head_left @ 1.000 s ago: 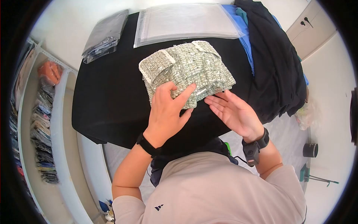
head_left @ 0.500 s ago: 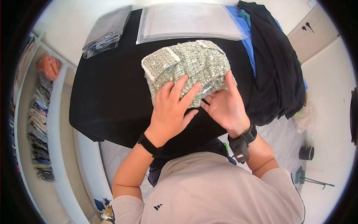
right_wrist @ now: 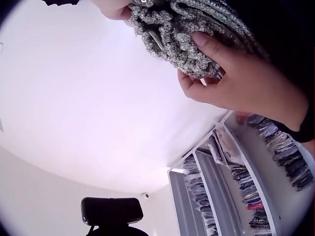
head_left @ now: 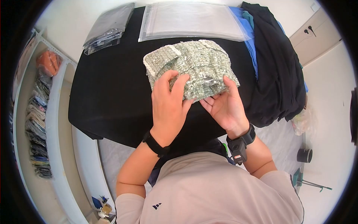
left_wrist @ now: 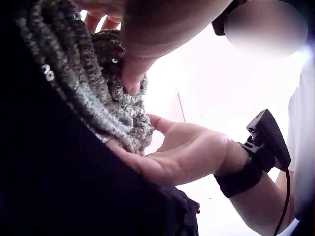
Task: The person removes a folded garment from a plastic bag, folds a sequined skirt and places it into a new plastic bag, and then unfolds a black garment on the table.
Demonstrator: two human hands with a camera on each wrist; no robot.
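Observation:
A folded, nubby grey-green knit garment (head_left: 201,59) with white-trimmed flaps lies on the black-covered table. My left hand (head_left: 167,102) holds its near left edge. In the right wrist view, the left thumb (right_wrist: 211,46) lies against the bunched knit and the other fingers curl at its edge. At the near right corner, my right hand (head_left: 227,112) grips the garment, palm up, with the thumb on top and fingers beneath. The left wrist view shows the right hand (left_wrist: 182,150) around the layered edge. A small shiny patch (head_left: 208,80) shows between the folds near the front.
Clear plastic bags (head_left: 194,20) lie flat at the table's back. A stack of grey packaged items (head_left: 108,30) sits back left. Black cloth (head_left: 278,71) and blue fabric (head_left: 248,41) are heaped along the right side. Shelves of bagged garments (head_left: 37,123) stand left.
My right hand has moved left and in, from beside the garment to gripping its near right corner. The left hand has shifted slightly right, and the garment's front edge has been gathered.

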